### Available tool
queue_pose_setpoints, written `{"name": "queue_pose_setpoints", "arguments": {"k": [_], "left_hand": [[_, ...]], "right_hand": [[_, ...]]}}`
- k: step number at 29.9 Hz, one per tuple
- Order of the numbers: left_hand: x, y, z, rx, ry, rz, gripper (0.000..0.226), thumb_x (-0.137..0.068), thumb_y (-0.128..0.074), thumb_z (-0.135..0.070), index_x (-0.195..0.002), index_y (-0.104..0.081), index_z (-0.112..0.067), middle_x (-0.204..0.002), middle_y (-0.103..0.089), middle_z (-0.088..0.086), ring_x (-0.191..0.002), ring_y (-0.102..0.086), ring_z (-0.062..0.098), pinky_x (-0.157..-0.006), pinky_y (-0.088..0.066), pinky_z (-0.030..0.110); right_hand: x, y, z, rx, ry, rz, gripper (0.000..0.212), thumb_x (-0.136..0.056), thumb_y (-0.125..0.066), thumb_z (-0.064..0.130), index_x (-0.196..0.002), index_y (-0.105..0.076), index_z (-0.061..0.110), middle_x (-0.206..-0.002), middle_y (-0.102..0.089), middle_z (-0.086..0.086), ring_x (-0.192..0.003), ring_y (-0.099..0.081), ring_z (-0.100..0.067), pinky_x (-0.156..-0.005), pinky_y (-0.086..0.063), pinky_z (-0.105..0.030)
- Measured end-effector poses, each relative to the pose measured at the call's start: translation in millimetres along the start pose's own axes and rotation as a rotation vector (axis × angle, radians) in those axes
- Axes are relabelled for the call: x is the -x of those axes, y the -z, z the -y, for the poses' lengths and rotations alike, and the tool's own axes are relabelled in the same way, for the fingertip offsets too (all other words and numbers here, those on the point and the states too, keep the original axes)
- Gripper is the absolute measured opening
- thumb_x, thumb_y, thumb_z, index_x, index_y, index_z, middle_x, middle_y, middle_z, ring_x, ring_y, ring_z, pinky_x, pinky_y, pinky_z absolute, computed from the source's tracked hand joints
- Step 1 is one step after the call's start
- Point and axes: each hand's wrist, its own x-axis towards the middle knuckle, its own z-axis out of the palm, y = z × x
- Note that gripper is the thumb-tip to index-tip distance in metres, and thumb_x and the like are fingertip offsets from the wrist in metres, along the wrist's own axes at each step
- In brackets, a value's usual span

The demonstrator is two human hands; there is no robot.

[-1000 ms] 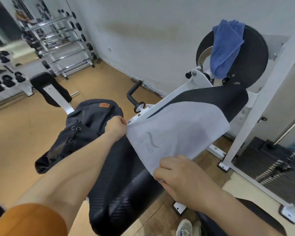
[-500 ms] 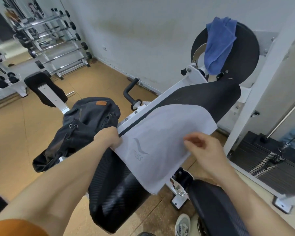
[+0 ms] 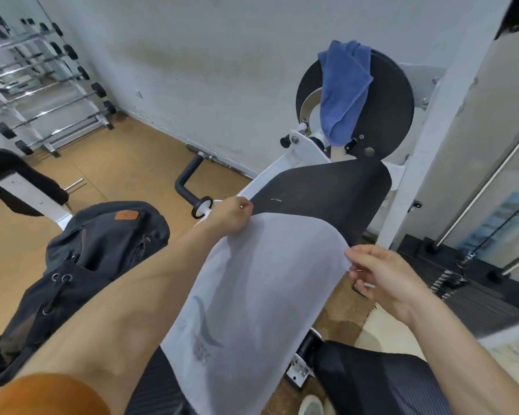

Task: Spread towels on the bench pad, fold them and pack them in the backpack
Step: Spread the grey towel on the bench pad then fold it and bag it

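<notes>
The white towel point(image 3: 261, 295) is draped over the surface point(image 3: 327, 190), its far corners pinched by the left grip point(image 3: 231, 218) and right grip point(image 3: 381, 277); both should be drawn taut and level before folding.

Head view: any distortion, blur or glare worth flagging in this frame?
Head view: wide-angle bowing tilts the white steel machine post and the chrome barbell rack. Head view: soft throughout, the rack most smeared. Head view: flat, even lighting with no strong glare and only faint shading on the thin light grey towel.
</notes>
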Motion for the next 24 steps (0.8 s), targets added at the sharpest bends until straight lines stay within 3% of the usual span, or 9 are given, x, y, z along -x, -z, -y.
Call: {"name": "queue_pose_setpoints", "arguments": {"k": [2,5,8,11,13,16,19,21,24], "left_hand": [[-15,-4,3,-0.04,0.064,0.057,0.037,-0.1,-0.036,-0.039,-0.122,-0.061,-0.025,-0.113,-0.058,-0.006,-0.111,-0.054,0.02,-0.096,-0.042,0.031],[-32,-7,7,-0.068,0.126,0.118,0.044,-0.099,-0.032,-0.047,-0.127,-0.058,-0.023,-0.128,-0.057,-0.001,-0.121,-0.051,0.025,-0.105,-0.038,0.036],[-42,-3,7,-0.076,0.156,0.141,0.047,-0.102,-0.029,-0.042,-0.126,-0.059,-0.014,-0.128,-0.056,0.005,-0.115,-0.05,0.025,-0.095,-0.036,0.032],[-47,5,16,-0.177,0.205,0.194,0.057,-0.1,-0.024,-0.05,-0.118,-0.064,-0.013,-0.116,-0.061,0.007,-0.103,-0.056,0.025,-0.098,-0.04,0.035],[-50,9,23,-0.157,0.286,0.253,0.065,-0.095,-0.025,-0.06,-0.113,-0.064,-0.011,-0.097,-0.061,0.007,-0.085,-0.06,0.024,-0.082,-0.05,0.032],[-48,17,25,-0.003,0.353,0.276,0.056,-0.096,-0.034,-0.059,-0.102,-0.066,-0.013,-0.09,-0.061,0.005,-0.078,-0.06,0.021,-0.067,-0.051,0.029],[-47,25,31,0.358,0.377,0.258,0.035,-0.093,-0.054,-0.049,-0.1,-0.072,-0.019,-0.088,-0.065,0.005,-0.076,-0.058,0.02,-0.073,-0.049,0.032],[-45,27,35,0.677,0.363,0.285,0.022,-0.09,-0.068,-0.028,-0.109,-0.07,-0.017,-0.088,-0.067,0.005,-0.079,-0.058,0.019,-0.081,-0.051,0.034],[-42,20,44,1.018,0.336,0.297,0.04,-0.086,-0.068,-0.002,-0.122,-0.065,-0.018,-0.103,-0.07,0.007,-0.095,-0.062,0.023,-0.095,-0.052,0.04]], "right_hand": [[-4,5,1,0.009,-0.016,0.001,0.017,-0.087,-0.071,0.015,-0.1,-0.071,0.006,-0.069,-0.062,-0.003,-0.061,-0.056,-0.01,-0.059,-0.044,-0.022],[-7,12,7,0.024,-0.031,0.008,0.01,-0.084,-0.073,0.014,-0.09,-0.075,0.006,-0.067,-0.064,-0.006,-0.06,-0.058,-0.013,-0.06,-0.041,-0.024],[-5,16,14,0.041,-0.039,0.043,0.007,-0.086,-0.071,0.014,-0.089,-0.073,0.008,-0.078,-0.071,-0.01,-0.064,-0.065,-0.014,-0.059,-0.038,-0.025],[-4,19,19,0.061,-0.031,0.053,0.012,-0.086,-0.071,0.016,-0.096,-0.07,0.01,-0.082,-0.074,-0.012,-0.063,-0.067,-0.012,-0.056,-0.034,-0.026],[-6,21,20,0.048,-0.03,0.059,0.014,-0.085,-0.072,0.016,-0.098,-0.071,0.011,-0.08,-0.073,-0.012,-0.062,-0.067,-0.011,-0.054,-0.035,-0.026],[-8,21,20,0.017,-0.06,0.072,0.018,-0.08,-0.074,0.014,-0.098,-0.074,0.01,-0.078,-0.072,-0.008,-0.06,-0.066,-0.009,-0.051,-0.04,-0.02],[-10,21,17,-0.123,-0.126,0.098,0.032,-0.069,-0.076,0.009,-0.1,-0.074,0.002,-0.077,-0.07,-0.01,-0.056,-0.064,-0.01,-0.041,-0.043,-0.015],[-11,19,12,-0.222,-0.158,0.096,0.037,-0.064,-0.076,0.005,-0.1,-0.073,-0.002,-0.073,-0.068,-0.011,-0.053,-0.062,-0.011,-0.038,-0.044,-0.015],[-11,16,6,-0.303,-0.151,0.072,0.034,-0.066,-0.074,0.001,-0.1,-0.072,-0.005,-0.072,-0.065,-0.013,-0.05,-0.059,-0.01,-0.04,-0.047,-0.015]]}}
